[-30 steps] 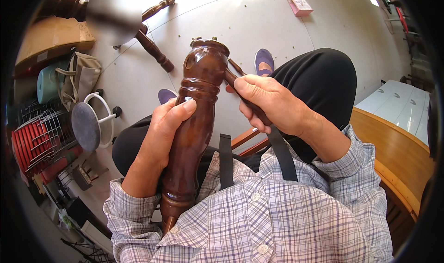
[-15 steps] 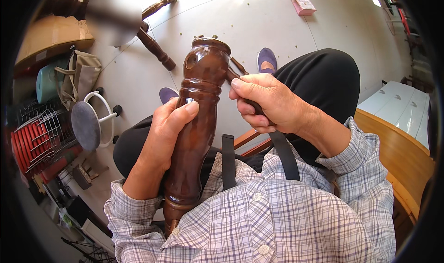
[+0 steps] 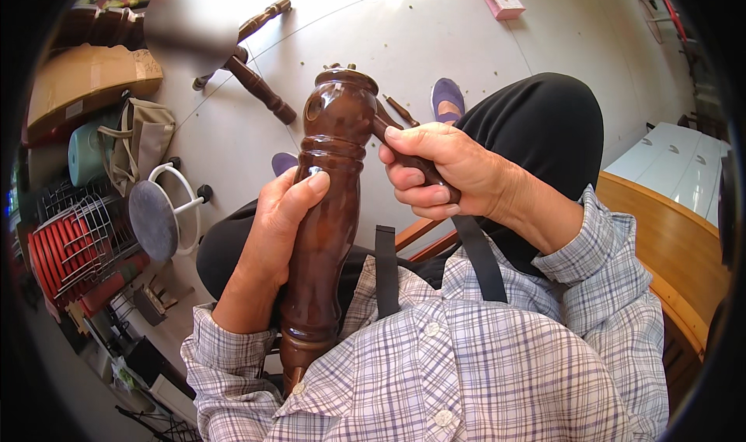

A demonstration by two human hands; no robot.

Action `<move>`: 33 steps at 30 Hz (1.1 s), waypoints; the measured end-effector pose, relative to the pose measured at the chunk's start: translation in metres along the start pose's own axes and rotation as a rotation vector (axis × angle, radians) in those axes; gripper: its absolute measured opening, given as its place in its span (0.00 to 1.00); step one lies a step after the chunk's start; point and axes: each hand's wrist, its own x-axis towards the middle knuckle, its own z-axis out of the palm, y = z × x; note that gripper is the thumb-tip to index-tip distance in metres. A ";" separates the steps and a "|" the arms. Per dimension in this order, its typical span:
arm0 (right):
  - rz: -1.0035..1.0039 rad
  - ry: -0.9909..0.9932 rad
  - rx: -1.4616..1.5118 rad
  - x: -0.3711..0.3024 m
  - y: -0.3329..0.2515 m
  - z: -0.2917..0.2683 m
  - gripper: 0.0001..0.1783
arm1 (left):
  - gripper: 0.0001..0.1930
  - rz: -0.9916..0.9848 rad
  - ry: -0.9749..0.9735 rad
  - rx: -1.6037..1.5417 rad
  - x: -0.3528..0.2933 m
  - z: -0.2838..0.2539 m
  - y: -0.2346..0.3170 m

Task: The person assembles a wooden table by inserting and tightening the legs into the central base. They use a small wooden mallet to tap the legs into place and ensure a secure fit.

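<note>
A thick, glossy dark-brown turned wooden post [image 3: 330,209] leans lengthwise against my lap and shirt. Around its middle wraps my left hand [image 3: 272,221], thumb lying over the top. My right hand [image 3: 458,170] is closed round a short turned wooden leg [image 3: 420,165] that meets the right side of the post near its far end; how deep it sits there is hidden. A round hole [image 3: 312,109] shows on the post's left side. Small metal bolts [image 3: 338,66] stick out of its far end. On the floor just beyond lies a slim turned wooden piece [image 3: 400,110].
Dark turned wooden legs [image 3: 260,88] stand far left, partly covered by a blurred patch. Along the left are a grey round stool [image 3: 153,220], a beige bag [image 3: 148,135], a cardboard box [image 3: 101,77] and a wire rack [image 3: 78,244]. A pink box [image 3: 503,7] lies far ahead.
The view has shifted slightly. My right fingers have shifted a little on the wooden leg, which shows more of its lower end. My left hand keeps its hold on the post.
</note>
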 end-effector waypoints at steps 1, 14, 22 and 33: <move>0.005 -0.013 0.019 0.001 0.000 -0.001 0.17 | 0.31 -0.001 0.005 -0.004 0.000 0.000 -0.001; -0.360 0.435 -1.341 -0.018 -0.004 0.029 0.22 | 0.30 -0.005 -0.002 0.019 -0.001 0.001 0.000; -0.236 0.483 -1.337 -0.015 -0.002 0.039 0.21 | 0.31 -0.021 -0.042 0.030 0.003 0.005 0.003; -0.185 0.358 -1.078 0.011 -0.008 0.022 0.27 | 0.32 -0.026 -0.014 0.015 -0.001 -0.003 0.006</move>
